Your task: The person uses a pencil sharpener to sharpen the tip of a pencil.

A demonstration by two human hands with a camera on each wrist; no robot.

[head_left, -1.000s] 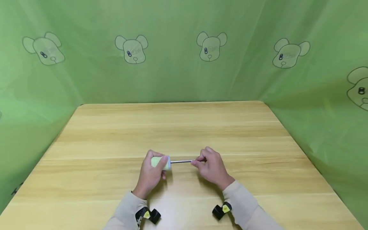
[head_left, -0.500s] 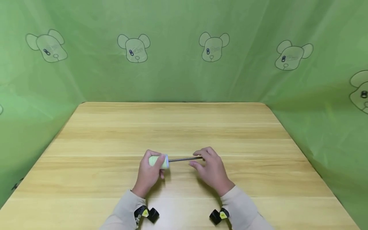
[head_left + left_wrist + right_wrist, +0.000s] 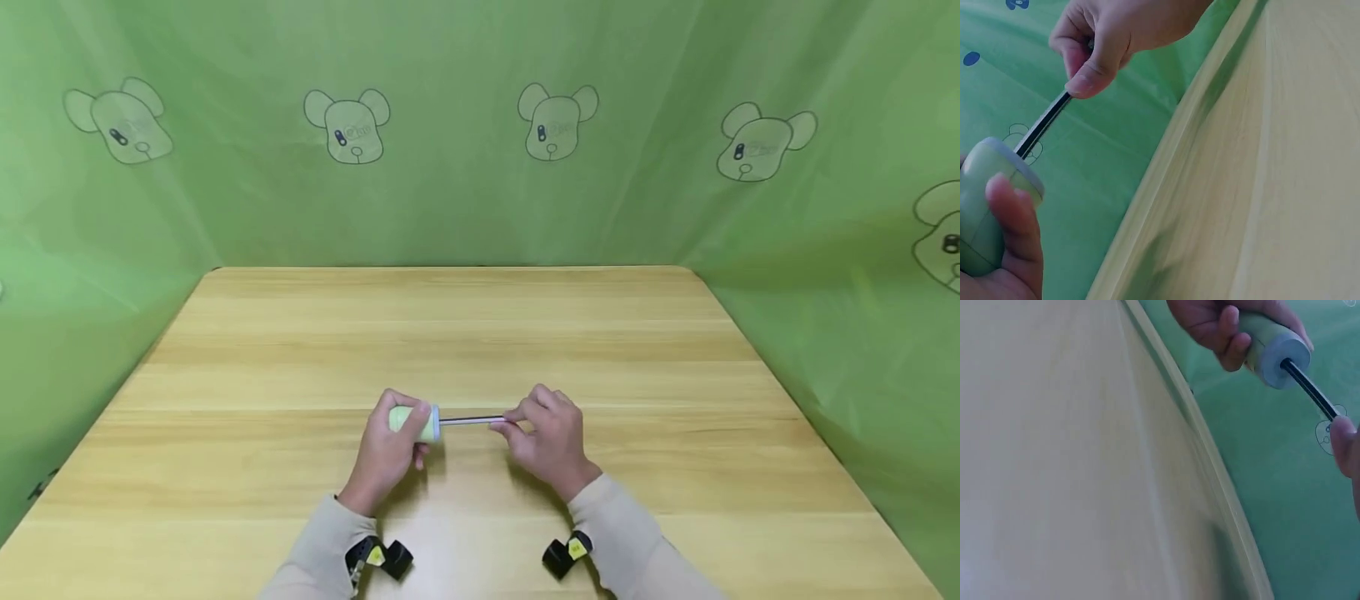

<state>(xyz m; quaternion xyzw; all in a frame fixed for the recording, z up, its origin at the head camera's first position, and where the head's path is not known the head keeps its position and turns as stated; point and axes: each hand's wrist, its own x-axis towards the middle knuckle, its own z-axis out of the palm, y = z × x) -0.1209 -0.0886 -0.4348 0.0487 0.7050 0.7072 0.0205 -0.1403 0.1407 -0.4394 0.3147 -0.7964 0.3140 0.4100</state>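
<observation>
My left hand [image 3: 384, 457] grips a pale green, barrel-shaped pencil sharpener [image 3: 401, 418] above the table, thumb along its side. Its light blue end [image 3: 1277, 361] faces right, and a dark, silver-striped pencil [image 3: 468, 421] sticks out of the hole in the middle. Thumb and fingers of my right hand [image 3: 553, 437] pinch the pencil a short way from the sharpener. The pencil's tip is hidden inside the sharpener, and its far end is hidden by the right hand. In the left wrist view the striped shaft [image 3: 1044, 125] runs straight between both hands.
Below the hands lies a wood-grain table [image 3: 480, 350] with rounded far corners. Green cloth [image 3: 450, 208] printed with bear heads hangs behind and along both sides. Each wrist carries a small black camera on a strap.
The right fingers loosened from the pencil half a second ago and now pinch it again, slightly closer to the sharpener. The left hand has kept its grip with little movement.
</observation>
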